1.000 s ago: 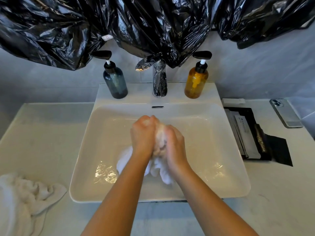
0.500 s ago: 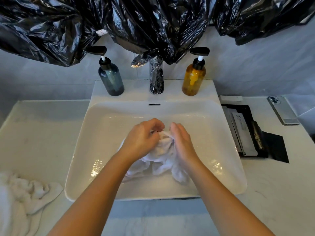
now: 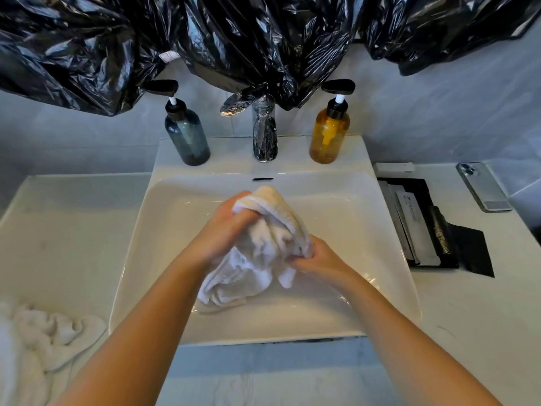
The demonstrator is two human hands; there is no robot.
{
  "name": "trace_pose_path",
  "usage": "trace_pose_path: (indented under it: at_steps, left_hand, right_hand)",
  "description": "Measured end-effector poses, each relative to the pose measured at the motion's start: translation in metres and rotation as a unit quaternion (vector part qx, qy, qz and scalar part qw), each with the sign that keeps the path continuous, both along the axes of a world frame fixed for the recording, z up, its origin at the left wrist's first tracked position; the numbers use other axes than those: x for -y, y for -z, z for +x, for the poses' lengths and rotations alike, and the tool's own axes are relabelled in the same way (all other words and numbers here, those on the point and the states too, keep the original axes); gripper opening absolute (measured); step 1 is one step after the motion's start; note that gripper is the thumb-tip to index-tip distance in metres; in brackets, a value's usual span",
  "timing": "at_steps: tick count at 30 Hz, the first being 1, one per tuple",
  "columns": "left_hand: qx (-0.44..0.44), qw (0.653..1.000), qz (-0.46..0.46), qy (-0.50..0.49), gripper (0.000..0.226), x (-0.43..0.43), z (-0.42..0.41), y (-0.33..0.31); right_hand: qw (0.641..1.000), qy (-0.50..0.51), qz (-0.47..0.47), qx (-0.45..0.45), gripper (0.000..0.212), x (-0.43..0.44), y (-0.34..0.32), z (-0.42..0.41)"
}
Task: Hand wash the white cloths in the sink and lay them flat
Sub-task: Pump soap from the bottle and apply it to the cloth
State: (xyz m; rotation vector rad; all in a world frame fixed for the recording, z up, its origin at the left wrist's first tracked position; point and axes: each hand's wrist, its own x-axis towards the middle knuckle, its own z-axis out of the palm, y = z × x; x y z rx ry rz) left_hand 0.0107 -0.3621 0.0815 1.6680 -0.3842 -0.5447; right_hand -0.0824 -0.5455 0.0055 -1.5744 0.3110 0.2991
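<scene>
**Head view: scrubbing step at the basin.**

*Risks, judged from the layout.* The countertop (image 3: pixel 58 230) carries a second white cloth (image 3: pixel 44 341), crumpled at the lower left of the frame. Water dripped past the rim of the sink (image 3: pixel 366 230) would probably wet both. The white cloth (image 3: pixel 263 253) being washed is bunched at frame centre, above the basin. Its lower end droops towards the basin floor, though contact there cannot be told. The left hand (image 3: pixel 225 230) clenches the upper bunch, and the right hand (image 3: pixel 319 259) clenches a lower fold on the right. A slack grip on sodden fabric would likely let the cloth drop and splash. The phone (image 3: pixel 483 187), at the right of the frame, lies well apart from the basin, yet a dripping arm swung that way could wet it.

*Materials.* Crinkled, glossy black plastic sheeting (image 3: pixel 263 39) hangs across the top of the frame. The countertop is smooth, pale and stone-like. The sink is a glazed white rectangle with rounded corners and a wet film on its floor. Both cloths are soft, looped terry. A black tray (image 3: pixel 421 224) at the right holds flat sachets. A blue-grey bottle (image 3: pixel 187 136) and an amber bottle (image 3: pixel 329 136), both cylindrical pump dispensers, flank the chrome tap (image 3: pixel 265 133).
</scene>
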Motion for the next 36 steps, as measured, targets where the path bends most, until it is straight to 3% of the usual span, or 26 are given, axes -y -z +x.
trace_pose_path:
  at_steps: [3,5,7,10,12,14,15,18,20,23,25,28,30,32,33,36]
  left_hand:
    - [-0.014,0.999,-0.001,-0.046,0.046,-0.015,0.012,0.006]
    - [-0.001,0.999,0.039,-0.011,0.056,-0.023,0.012,0.014]
    - [0.015,0.998,0.063,0.02,0.052,-0.021,0.0,0.023]
    - [0.042,0.995,0.075,-0.052,0.03,0.01,-0.033,0.035]
    - [0.095,0.981,0.114,-0.128,0.034,0.04,-0.047,0.041]
    - [0.1,0.964,0.155,-0.194,0.031,0.06,-0.041,0.044]
    - [0.06,0.96,0.163,-0.218,0.027,0.064,-0.033,0.043]
    - [0.037,0.94,0.186,-0.283,0.031,0.063,-0.008,0.046]
    - [0.081,0.944,0.152,-0.283,0.035,0.061,-0.012,0.044]
    - [0.034,0.973,0.133,-0.186,0.035,0.068,-0.035,0.034]
    - [0.02,0.97,0.134,-0.201,0.029,0.07,-0.033,0.036]
    - [-0.039,0.965,0.136,-0.219,0.028,0.062,-0.017,0.037]
    - [0.003,0.97,0.165,-0.178,0.021,0.042,-0.01,0.031]
    - [0.069,0.97,0.204,-0.114,0.009,0.009,-0.008,0.019]
    - [0.112,0.956,0.26,-0.073,0.008,-0.01,-0.006,0.015]
    - [0.207,0.873,0.439,0.053,0.026,-0.066,-0.003,0.01]
  right_hand:
    - [0.984,0.093,0.152,-0.026,0.051,-0.003,0.003,0.003]
    - [0.953,0.15,0.263,-0.01,0.055,-0.001,0.004,0.005]
    - [0.927,0.173,0.331,0.029,0.048,0.0,-0.006,0.01]
    - [0.915,0.237,0.323,-0.044,0.036,-0.017,-0.028,0.027]
    - [0.912,0.289,0.272,-0.105,0.037,-0.033,-0.031,0.038]
    - [0.921,0.33,0.185,-0.091,0.027,-0.049,-0.03,0.044]
    - [0.925,0.345,0.141,-0.07,0.025,-0.054,-0.029,0.042]
    - [0.938,0.34,0.068,-0.023,0.028,-0.05,-0.03,0.034]
    - [0.933,0.349,0.087,-0.007,0.03,-0.042,-0.03,0.034]
    - [0.905,0.38,0.181,-0.062,0.035,-0.042,-0.026,0.045]
    - [0.915,0.358,0.155,-0.103,0.033,-0.05,-0.022,0.044]
    - [0.958,0.279,0.033,-0.06,0.028,-0.043,-0.017,0.024]
    - [0.972,0.232,-0.016,-0.022,0.033,-0.025,-0.02,0.011]
    - [0.986,0.16,-0.042,-0.025,0.015,-0.012,-0.024,0.005]
    - [0.992,0.11,-0.047,-0.043,0.004,-0.011,-0.025,0.005]
    - [0.991,-0.058,-0.114,-0.03,0.034,-0.023,-0.021,0.012]
